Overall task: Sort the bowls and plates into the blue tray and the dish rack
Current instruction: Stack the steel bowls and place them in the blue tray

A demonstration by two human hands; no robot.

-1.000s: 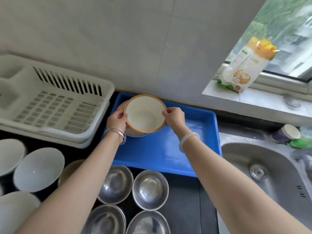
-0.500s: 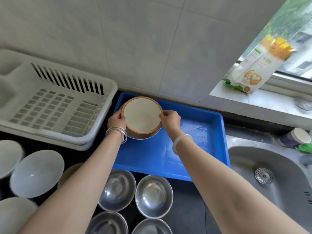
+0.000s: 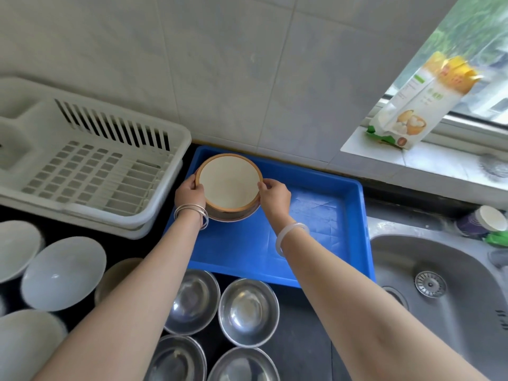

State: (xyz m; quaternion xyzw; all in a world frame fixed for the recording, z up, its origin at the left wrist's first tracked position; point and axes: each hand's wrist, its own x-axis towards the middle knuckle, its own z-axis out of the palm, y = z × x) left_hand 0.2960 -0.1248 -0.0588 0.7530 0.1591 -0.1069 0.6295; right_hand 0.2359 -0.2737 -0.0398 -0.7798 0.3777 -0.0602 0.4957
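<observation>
A cream bowl with a brown rim [image 3: 229, 181] sits nested on a steel bowl [image 3: 233, 215] in the far left corner of the blue tray [image 3: 316, 229]. My left hand [image 3: 189, 192] grips its left rim and my right hand [image 3: 275, 198] grips its right rim. The white dish rack [image 3: 90, 166] stands left of the tray with nothing in it. Several steel bowls [image 3: 248, 312] stand on the dark counter in front of the tray. White plates [image 3: 63, 272] lie at the near left, with a tan bowl [image 3: 115, 273] partly hidden behind my left forearm.
A steel sink [image 3: 439, 292] with a drain lies at the right. A paper cup [image 3: 482, 221] and a green item stand behind it. A yellow and white bag [image 3: 412, 105] leans on the window sill. A tiled wall rises behind the tray.
Both hands have lowered the cream bowl from a tilted hold above the tray down into the steel bowl at the tray's far left corner.
</observation>
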